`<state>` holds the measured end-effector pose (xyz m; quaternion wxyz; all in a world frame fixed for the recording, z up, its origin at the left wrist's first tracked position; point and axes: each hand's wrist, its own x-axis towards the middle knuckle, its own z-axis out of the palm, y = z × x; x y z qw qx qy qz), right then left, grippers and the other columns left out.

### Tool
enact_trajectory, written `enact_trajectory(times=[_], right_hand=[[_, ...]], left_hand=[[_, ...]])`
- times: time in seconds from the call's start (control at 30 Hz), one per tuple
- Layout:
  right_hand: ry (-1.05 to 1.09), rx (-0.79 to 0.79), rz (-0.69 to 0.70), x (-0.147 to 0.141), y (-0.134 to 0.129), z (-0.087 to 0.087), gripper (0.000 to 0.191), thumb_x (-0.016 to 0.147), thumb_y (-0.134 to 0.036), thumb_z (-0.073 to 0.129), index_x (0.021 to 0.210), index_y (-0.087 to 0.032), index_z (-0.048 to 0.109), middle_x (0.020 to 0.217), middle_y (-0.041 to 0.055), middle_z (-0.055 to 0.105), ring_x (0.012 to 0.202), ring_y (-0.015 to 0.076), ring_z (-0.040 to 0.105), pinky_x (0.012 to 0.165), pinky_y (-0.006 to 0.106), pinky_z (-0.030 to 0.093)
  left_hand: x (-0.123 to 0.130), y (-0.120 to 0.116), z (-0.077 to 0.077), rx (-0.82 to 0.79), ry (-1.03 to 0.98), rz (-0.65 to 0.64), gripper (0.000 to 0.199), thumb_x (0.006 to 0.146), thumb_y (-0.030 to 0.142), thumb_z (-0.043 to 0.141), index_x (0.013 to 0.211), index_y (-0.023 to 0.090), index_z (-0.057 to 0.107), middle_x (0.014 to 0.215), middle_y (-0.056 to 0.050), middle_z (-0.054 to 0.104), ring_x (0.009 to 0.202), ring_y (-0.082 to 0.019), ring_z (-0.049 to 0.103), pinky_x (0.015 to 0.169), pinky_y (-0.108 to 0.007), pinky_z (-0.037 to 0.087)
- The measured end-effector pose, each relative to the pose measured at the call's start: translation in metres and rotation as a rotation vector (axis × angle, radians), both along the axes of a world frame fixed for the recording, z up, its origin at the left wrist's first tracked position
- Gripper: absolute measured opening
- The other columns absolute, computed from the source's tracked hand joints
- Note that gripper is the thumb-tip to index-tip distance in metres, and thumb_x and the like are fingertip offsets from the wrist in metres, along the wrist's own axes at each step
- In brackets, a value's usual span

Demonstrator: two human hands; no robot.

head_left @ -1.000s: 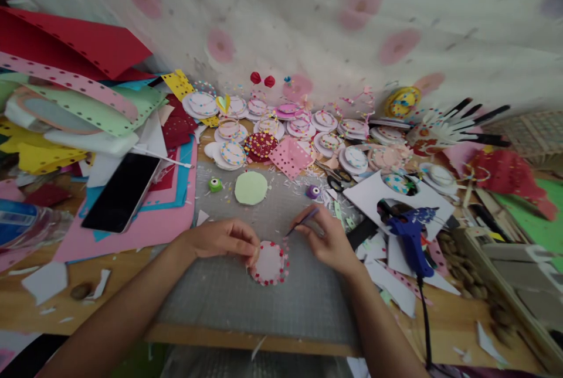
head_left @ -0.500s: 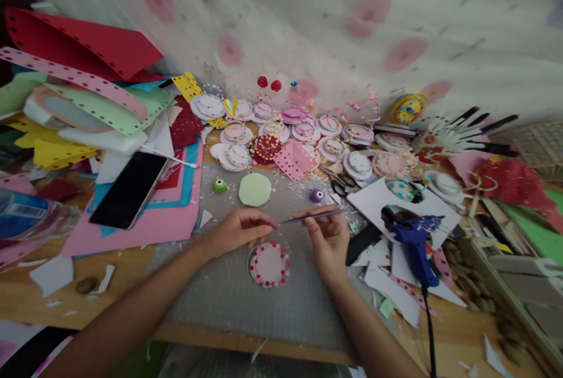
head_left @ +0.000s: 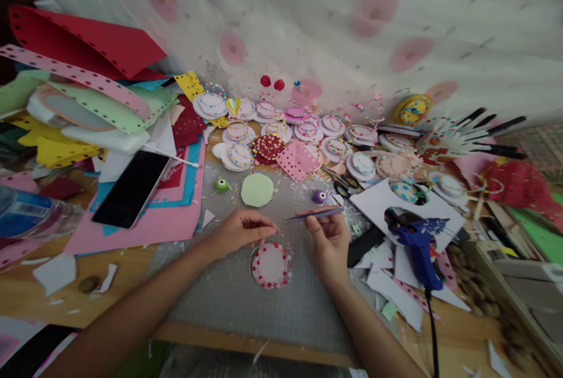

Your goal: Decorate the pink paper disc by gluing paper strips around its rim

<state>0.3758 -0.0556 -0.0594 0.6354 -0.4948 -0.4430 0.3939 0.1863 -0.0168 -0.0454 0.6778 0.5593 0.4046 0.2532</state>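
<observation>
In my right hand is a slim pair of tweezers, pinched between thumb and fingers, the points aimed left. My left hand has its thumb and forefinger pressed together just left of the tweezer tips; whatever tiny piece may be between them is too small to make out. A small gap separates the tips from those fingers. Below both hands lies a round pale disc ringed with red and pink bits, on the grey cutting mat. Beyond the left hand is a light green paper circle.
Green and purple craft punches flank the green circle. Scissors and a blue glue gun lie to the right. Several decorated discs line the back. At left, a phone rests on coloured sheets near a bottle.
The tweezer tips have drawn slightly away from my left fingertips, which sit a little lower. The view has shifted slightly; the disc stays on the mat.
</observation>
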Motion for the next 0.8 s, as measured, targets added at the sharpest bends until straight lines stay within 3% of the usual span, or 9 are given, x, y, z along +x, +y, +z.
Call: enact_trajectory(times=[0.33, 0.8], right_hand=[[0.033, -0.029, 0.066, -0.0027, -0.0026, 0.0034, 0.017, 0.08, -0.032, 0.069, 0.085, -0.023, 0.055, 0.076, 0.0036, 0.073, 0.071, 0.0201, 0.07, 0.066, 0.033, 0.055], [0.0, -0.017, 0.058, 0.001, -0.0037, 0.0052, 0.016, 0.081, -0.032, 0.068, 0.086, -0.023, 0.056, 0.08, 0.0056, 0.074, 0.077, 0.0211, 0.072, 0.068, 0.034, 0.056]], left_hand=[[0.0015, 0.0005, 0.0062, -0.049, 0.052, 0.009, 0.022, 0.072, 0.032, 0.073, 0.076, 0.01, 0.075, 0.049, 0.002, 0.057, 0.046, -0.007, 0.044, 0.046, -0.019, 0.032], [-0.0005, 0.0007, -0.0023, -0.02, 0.05, -0.022, 0.025, 0.075, 0.034, 0.071, 0.085, 0.011, 0.077, 0.05, 0.001, 0.058, 0.048, -0.008, 0.046, 0.048, -0.019, 0.032]])
